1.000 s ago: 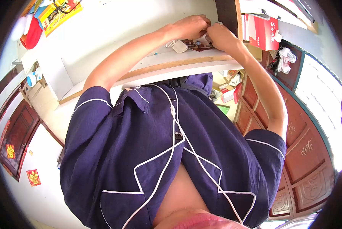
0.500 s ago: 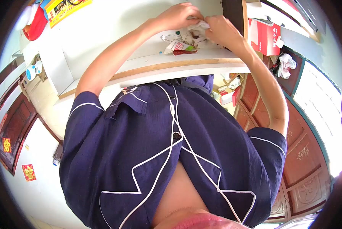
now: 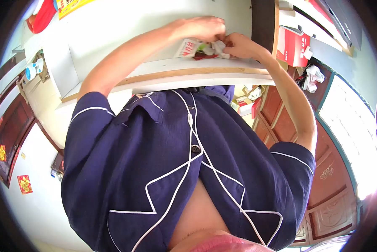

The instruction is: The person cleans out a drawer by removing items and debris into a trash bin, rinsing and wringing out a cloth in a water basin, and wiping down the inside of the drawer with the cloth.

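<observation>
Inside a white open-topped drawer or box, my two hands are close together near its right end. My left hand is slightly blurred, its fingers curled in; what they pinch is hidden. My right hand has its fingers pressed together on a crumpled white tissue or thin bag. Just left of that lies a white packet with red lettering. A green piece and a dark red piece lie under and beside the crumpled white thing.
A wooden-edged divider stands right of my hands. Beyond it are a red box and a white plastic bag. A yellow printed item is at the upper left.
The crumpled white thing came up between my hands, uncovering bits of debris, and is now lower, over the green and red pieces. The lettered packet has shifted left.
</observation>
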Action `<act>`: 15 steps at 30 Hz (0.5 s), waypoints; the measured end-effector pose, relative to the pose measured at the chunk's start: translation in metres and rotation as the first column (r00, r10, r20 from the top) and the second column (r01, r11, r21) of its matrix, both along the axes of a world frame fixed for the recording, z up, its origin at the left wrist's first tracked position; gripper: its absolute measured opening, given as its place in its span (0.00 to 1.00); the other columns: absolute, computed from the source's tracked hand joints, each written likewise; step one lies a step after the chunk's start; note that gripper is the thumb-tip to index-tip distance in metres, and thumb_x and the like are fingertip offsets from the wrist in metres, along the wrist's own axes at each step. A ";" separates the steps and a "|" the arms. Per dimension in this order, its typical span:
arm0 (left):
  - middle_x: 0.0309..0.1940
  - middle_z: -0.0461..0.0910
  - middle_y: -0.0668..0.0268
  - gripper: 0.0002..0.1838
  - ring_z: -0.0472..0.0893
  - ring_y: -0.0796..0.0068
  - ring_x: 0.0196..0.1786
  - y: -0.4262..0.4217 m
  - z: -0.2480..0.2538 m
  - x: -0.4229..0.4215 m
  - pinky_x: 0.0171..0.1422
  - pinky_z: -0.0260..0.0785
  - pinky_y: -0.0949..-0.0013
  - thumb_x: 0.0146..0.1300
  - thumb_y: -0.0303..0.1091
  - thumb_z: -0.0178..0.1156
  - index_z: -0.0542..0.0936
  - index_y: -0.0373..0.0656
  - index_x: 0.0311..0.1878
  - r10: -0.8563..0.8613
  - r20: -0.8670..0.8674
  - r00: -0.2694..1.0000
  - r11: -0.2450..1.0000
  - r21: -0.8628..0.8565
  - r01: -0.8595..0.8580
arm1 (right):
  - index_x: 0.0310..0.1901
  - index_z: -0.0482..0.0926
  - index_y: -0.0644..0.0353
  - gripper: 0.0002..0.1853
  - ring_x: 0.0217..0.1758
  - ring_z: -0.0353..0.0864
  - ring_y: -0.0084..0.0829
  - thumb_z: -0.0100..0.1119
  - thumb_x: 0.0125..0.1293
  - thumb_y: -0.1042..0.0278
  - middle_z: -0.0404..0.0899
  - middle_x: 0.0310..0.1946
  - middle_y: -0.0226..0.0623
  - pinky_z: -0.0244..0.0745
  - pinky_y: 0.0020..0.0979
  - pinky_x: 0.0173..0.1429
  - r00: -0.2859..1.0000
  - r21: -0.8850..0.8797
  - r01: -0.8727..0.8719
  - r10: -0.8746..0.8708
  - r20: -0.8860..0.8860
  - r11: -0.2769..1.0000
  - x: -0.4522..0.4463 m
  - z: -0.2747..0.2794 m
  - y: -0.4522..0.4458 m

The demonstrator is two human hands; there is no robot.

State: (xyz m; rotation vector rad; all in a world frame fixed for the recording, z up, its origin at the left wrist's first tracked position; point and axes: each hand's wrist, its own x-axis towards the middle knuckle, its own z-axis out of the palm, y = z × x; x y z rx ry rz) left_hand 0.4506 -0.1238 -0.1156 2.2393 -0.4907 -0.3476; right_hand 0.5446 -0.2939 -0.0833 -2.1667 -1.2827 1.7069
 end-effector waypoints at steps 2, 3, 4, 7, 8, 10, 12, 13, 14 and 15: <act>0.43 0.84 0.57 0.10 0.81 0.60 0.50 0.029 0.012 -0.016 0.55 0.75 0.62 0.63 0.28 0.62 0.87 0.40 0.46 0.007 -0.107 0.994 0.999 0.034 -0.003 | 0.38 0.82 0.72 0.16 0.33 0.87 0.36 0.61 0.61 0.63 0.85 0.31 0.46 0.81 0.36 0.40 0.958 0.001 0.213 -0.209 -0.195 0.977 -0.006 -0.006 0.006; 0.43 0.84 0.57 0.10 0.81 0.60 0.50 0.038 0.017 -0.024 0.55 0.75 0.62 0.63 0.28 0.62 0.87 0.40 0.46 0.021 -0.112 0.993 0.999 0.040 -0.017 | 0.38 0.81 0.72 0.16 0.32 0.85 0.30 0.61 0.62 0.62 0.84 0.29 0.43 0.80 0.33 0.39 0.951 0.011 0.218 -0.209 -0.227 0.976 -0.006 -0.004 0.011; 0.45 0.85 0.56 0.10 0.82 0.60 0.49 0.047 0.023 -0.033 0.55 0.75 0.62 0.65 0.28 0.61 0.87 0.40 0.47 0.129 -0.109 0.986 0.989 -0.053 -0.136 | 0.38 0.80 0.71 0.17 0.31 0.84 0.25 0.61 0.63 0.60 0.83 0.27 0.39 0.79 0.29 0.37 0.943 0.020 0.226 -0.213 -0.256 0.974 -0.005 -0.001 0.016; 0.47 0.85 0.56 0.10 0.84 0.62 0.48 0.066 0.019 -0.056 0.53 0.76 0.63 0.68 0.30 0.60 0.86 0.40 0.49 0.351 -0.092 0.932 0.920 -0.150 -0.362 | 0.36 0.79 0.69 0.16 0.30 0.83 0.24 0.61 0.63 0.59 0.81 0.26 0.38 0.78 0.26 0.36 0.956 0.038 0.259 -0.251 -0.151 0.965 0.008 0.040 0.027; 0.49 0.85 0.55 0.10 0.85 0.62 0.48 0.071 0.021 -0.061 0.53 0.77 0.63 0.70 0.31 0.59 0.85 0.39 0.49 0.458 -0.067 0.886 0.872 -0.156 -0.463 | 0.36 0.79 0.69 0.16 0.30 0.82 0.22 0.61 0.64 0.59 0.80 0.25 0.38 0.78 0.25 0.36 0.958 0.071 0.286 -0.283 -0.046 0.956 0.014 0.045 0.028; 0.50 0.85 0.54 0.12 0.85 0.61 0.49 0.078 0.026 -0.075 0.54 0.77 0.62 0.71 0.32 0.58 0.83 0.38 0.53 0.492 -0.093 0.866 0.861 -0.100 -0.499 | 0.37 0.80 0.68 0.18 0.32 0.85 0.31 0.60 0.63 0.56 0.82 0.27 0.43 0.80 0.31 0.39 0.973 0.113 0.218 -0.225 0.054 0.969 0.022 0.045 0.029; 0.50 0.84 0.53 0.15 0.85 0.60 0.50 0.083 0.027 -0.085 0.55 0.77 0.62 0.71 0.34 0.58 0.81 0.36 0.56 0.518 -0.174 0.837 0.854 0.054 -0.517 | 0.39 0.81 0.67 0.21 0.35 0.86 0.43 0.59 0.62 0.52 0.84 0.30 0.50 0.82 0.39 0.43 0.931 0.152 0.002 -0.058 0.360 0.988 0.024 0.028 0.027; 0.50 0.84 0.53 0.15 0.85 0.60 0.50 0.082 0.029 -0.089 0.55 0.77 0.62 0.71 0.34 0.58 0.81 0.36 0.56 0.524 -0.175 0.834 0.851 0.057 -0.522 | 0.40 0.82 0.65 0.22 0.38 0.86 0.52 0.59 0.61 0.50 0.85 0.33 0.53 0.81 0.43 0.47 0.937 0.179 -0.046 -0.020 0.348 0.983 0.023 0.003 0.021; 0.50 0.84 0.52 0.16 0.85 0.59 0.50 0.080 0.036 -0.092 0.56 0.77 0.62 0.71 0.35 0.58 0.80 0.36 0.57 0.500 -0.231 0.834 0.866 0.140 -0.481 | 0.40 0.82 0.65 0.22 0.38 0.86 0.52 0.59 0.61 0.50 0.85 0.33 0.53 0.81 0.43 0.47 0.938 0.183 -0.049 -0.017 0.346 0.982 0.013 -0.008 0.019; 0.50 0.84 0.52 0.17 0.85 0.58 0.51 0.080 0.040 -0.094 0.57 0.77 0.61 0.70 0.35 0.58 0.80 0.35 0.57 0.480 -0.288 0.829 0.876 0.219 -0.431 | 0.39 0.82 0.65 0.21 0.39 0.87 0.50 0.59 0.61 0.51 0.84 0.33 0.53 0.81 0.42 0.47 0.955 0.179 -0.023 -0.032 0.296 0.984 -0.002 -0.015 0.023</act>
